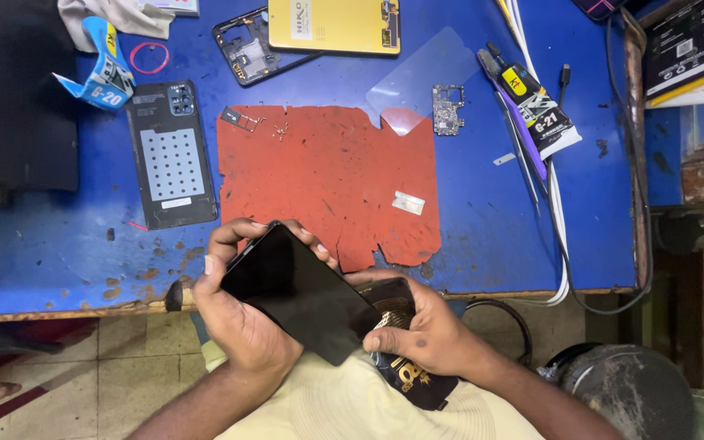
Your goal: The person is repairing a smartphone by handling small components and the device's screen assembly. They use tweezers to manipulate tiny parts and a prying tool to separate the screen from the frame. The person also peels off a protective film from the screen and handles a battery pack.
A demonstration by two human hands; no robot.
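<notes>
Black phone screen [299, 292] held over the front edge of the blue desk [59, 244], above the lap. Left hand [242, 314] closed around its upper end, fingers curled over the edge; right hand [425, 330] gripping the lower corner, thumb pressed on the glass. Red mat [327, 175] just behind, with small screws [280, 129] and a circuit board [447, 109] near its far edge. Risk, probably: too much thumb pressure cracking the panel, or a slip dropping it to the floor, no desk being underneath.

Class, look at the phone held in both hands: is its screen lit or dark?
Dark. The phone, gripped by the left hand and right hand, shows plain black glass with no picture.
</notes>
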